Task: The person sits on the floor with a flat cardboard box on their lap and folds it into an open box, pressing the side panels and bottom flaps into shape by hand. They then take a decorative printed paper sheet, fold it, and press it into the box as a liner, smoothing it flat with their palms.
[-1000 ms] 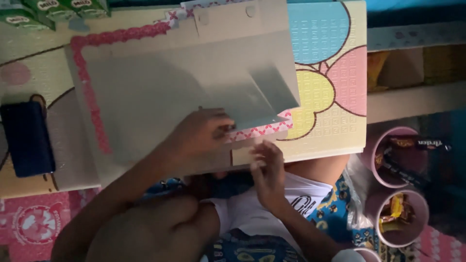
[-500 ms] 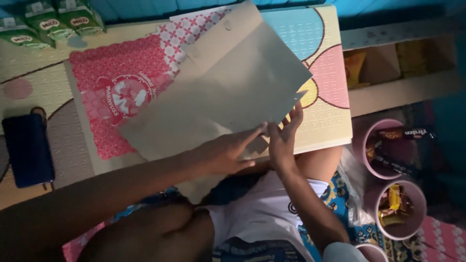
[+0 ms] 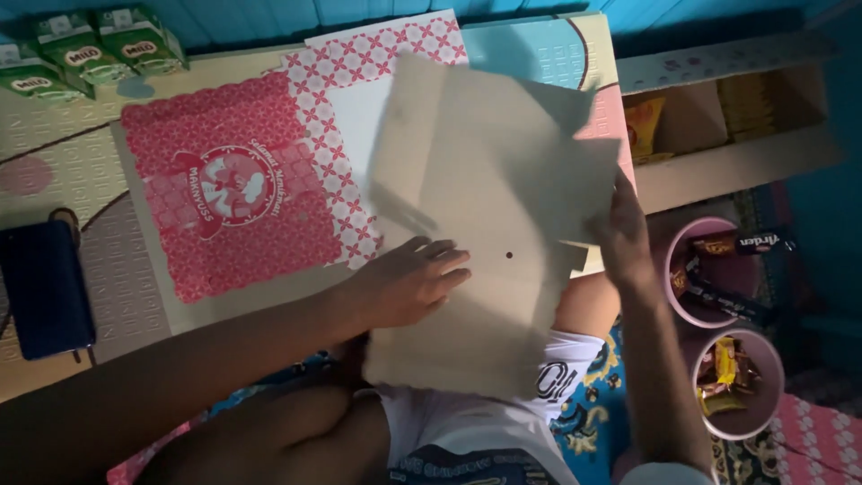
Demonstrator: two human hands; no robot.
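Cardboard is what we have in both hands: a plain brown sheet point(image 3: 489, 216), cut and creased into flaps, lying tilted across a pink patterned sheet point(image 3: 242, 180) on the foam mat point(image 3: 72, 162) and reaching down over our lap. Our left hand point(image 3: 409, 283) lies flat on the brown sheet near its lower left part, palm down and fingers spread toward the right, so we judge it is there to pin the sheet and not to grip it; nothing is closed inside it. Our left forearm comes in from the lower left, low over the knee. Our right hand point(image 3: 624, 238) comes up from the lower right with the forearm nearly upright in the picture, and its fingers wrap the right edge of the cardboard by a flap, seemingly to lift or turn that side; how tightly it pinches we cannot tell, since the flap blurs there. The pink sheet lies flat beneath, printed face up, left of the brown one and partly covered by it. Green cartons point(image 3: 90, 49) stand in a row at the mat's far left corner, well apart. A dark blue pouch point(image 3: 45, 287) lies at the left edge, and two pink bowls point(image 3: 709, 269) of wrapped sweets sit just right of our right arm.
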